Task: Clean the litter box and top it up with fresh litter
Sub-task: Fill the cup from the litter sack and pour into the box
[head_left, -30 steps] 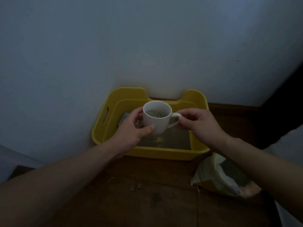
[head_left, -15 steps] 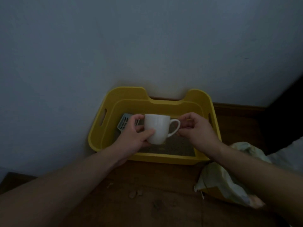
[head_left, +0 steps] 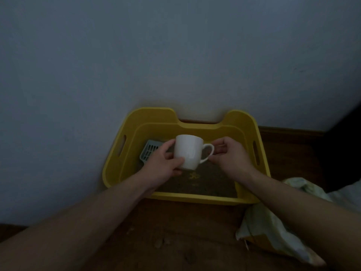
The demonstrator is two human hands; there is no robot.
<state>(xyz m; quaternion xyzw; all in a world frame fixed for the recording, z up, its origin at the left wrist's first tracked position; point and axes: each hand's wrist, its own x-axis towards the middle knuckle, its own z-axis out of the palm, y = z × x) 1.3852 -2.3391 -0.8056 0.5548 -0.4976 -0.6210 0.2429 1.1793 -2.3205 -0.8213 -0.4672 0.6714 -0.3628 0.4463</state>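
A yellow litter box [head_left: 114, 163] stands on the floor against the wall, with a thin layer of dark litter on its bottom. Over the box I hold a white mug [head_left: 187, 151], tipped away from me so its opening is hidden. My left hand [head_left: 166, 165] grips the mug's body from the left. My right hand [head_left: 230, 159] pinches the mug's handle from the right. A grey slotted scoop [head_left: 149, 152] lies inside the box at the left, partly hidden by my left hand.
A crumpled pale litter bag [head_left: 273, 231] lies on the wooden floor at the right, beside the box. Small crumbs [head_left: 161, 244] dot the floor in front of the box. A dark object fills the right edge.
The mug has tipped forward over the box; its opening with the pellets inside no longer shows. Both hands kept their hold and sank slightly into the box.
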